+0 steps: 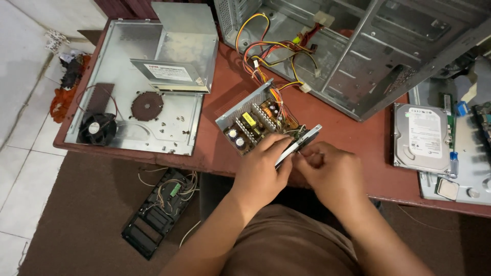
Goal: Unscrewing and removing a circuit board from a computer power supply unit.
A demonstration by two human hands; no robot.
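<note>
open power supply point(254, 124) is set at the near edge of the red-brown table point(358, 138), long axis slanting up-right. its thin grey metal wall is pinched by the left hand point(262, 171); right hand point(330, 171) is closed just beside it, possibly on a small part. bare board, coloured wires point(266, 48).

I see the power supply point(258, 122) on the table point(358, 148), the side panel point(138, 102) to its left, the hard drive point(422, 138) to its right, the computer case point(358, 46) behind.
</note>
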